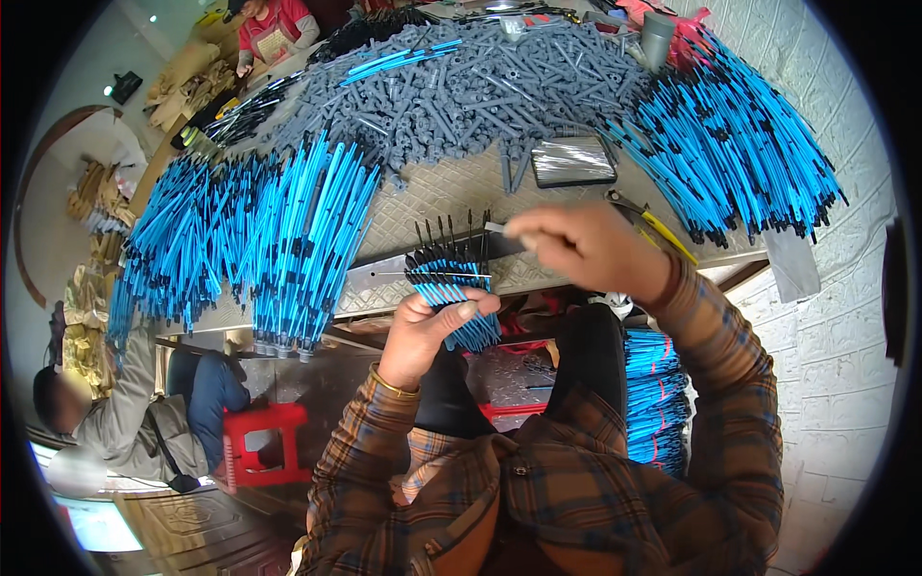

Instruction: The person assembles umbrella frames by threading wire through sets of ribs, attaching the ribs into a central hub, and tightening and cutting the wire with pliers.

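At the worktop's [413,206] near edge, the left hand [420,336] gripped a blue-rod bundle [445,291]; the right hand's [595,245] grip could not be told. Grey tubes [480,96] crowded toward the far edge, blue stacks [312,221] both ends.

Probably a workshop: heaped grey parts [432,110]

— Bare left hand [423,336], bare right hand [597,252]?
— One each.
— Rectangular black tray [576,183]?
— One.
— Grey cylindrical container [658,42]?
— One.
— Red plastic stool [279,417], left side?
— One.
— Slim blue-and-black rods [740,144], grey plastic tubes [480,101]?
— Both beyond counting.
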A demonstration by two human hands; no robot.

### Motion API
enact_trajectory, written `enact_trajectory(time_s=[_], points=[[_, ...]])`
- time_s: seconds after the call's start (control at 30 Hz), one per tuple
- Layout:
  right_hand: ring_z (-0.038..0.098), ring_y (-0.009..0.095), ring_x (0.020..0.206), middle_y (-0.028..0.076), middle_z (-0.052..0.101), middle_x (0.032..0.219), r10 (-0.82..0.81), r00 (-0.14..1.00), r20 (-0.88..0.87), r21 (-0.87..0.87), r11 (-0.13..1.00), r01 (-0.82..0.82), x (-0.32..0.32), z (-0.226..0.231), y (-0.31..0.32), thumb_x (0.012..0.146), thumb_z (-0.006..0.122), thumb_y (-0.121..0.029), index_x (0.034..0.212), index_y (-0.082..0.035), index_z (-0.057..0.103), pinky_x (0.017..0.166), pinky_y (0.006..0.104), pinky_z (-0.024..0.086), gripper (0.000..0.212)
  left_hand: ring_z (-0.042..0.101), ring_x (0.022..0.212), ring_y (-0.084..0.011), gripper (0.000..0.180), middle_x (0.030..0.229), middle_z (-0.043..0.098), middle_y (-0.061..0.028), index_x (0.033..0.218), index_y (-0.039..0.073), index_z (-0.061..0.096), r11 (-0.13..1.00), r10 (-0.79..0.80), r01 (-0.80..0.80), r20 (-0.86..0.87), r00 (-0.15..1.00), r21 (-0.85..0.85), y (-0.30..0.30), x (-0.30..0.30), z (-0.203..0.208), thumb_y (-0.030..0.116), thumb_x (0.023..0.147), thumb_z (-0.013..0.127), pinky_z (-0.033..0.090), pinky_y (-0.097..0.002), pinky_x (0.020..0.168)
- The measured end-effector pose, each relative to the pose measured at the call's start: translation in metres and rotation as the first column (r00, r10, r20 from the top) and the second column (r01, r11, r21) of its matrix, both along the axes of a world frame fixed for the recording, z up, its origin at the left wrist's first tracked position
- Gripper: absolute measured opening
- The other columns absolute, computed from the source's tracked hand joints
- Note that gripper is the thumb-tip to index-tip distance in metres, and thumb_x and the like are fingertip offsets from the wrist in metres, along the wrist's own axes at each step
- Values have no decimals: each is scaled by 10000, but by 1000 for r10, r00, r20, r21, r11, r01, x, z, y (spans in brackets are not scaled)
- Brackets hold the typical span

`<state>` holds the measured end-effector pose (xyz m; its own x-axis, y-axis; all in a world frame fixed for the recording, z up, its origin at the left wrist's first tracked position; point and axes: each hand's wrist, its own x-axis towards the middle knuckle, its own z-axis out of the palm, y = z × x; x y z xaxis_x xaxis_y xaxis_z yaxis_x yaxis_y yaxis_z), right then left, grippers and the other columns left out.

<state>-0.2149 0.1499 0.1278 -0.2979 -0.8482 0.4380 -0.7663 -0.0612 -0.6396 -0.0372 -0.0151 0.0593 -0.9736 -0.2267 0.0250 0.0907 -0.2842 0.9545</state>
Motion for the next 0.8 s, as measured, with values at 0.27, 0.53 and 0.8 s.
enact_trajectory(time_s=[0.27,0.53,0.8], points=[[605,259,599,140,622,726,95,995,-42,14,995,-95,11,-1,3,804,531,-72,1039,-55,625,561,311,458,253,619,924,-194,184,970,656,-124,1008,-12,619,1000,-26,26,22,999,13,3,-3,3,80,853,586,471,-308,844],[604,269,606,149,616,731,137,990,-45,-10,990,-138,9,-6,-3,803,532,-75,1040,-53,625,559,322,456,255,617,921,-186,181,972,657,-115,1001,-12,624,998,-42,42,8,999,-41,1,-2,4,84,852,587,466,-304,843],[594,298,613,143,609,720,142,982,-121,54,989,-137,14,5,-2,810,551,-109,1012,-58,631,552,358,457,223,616,921,-182,181,973,658,-110,1009,-10,628,996,-63,64,11,998,-70,0,0,4,70,854,581,465,-298,844]])
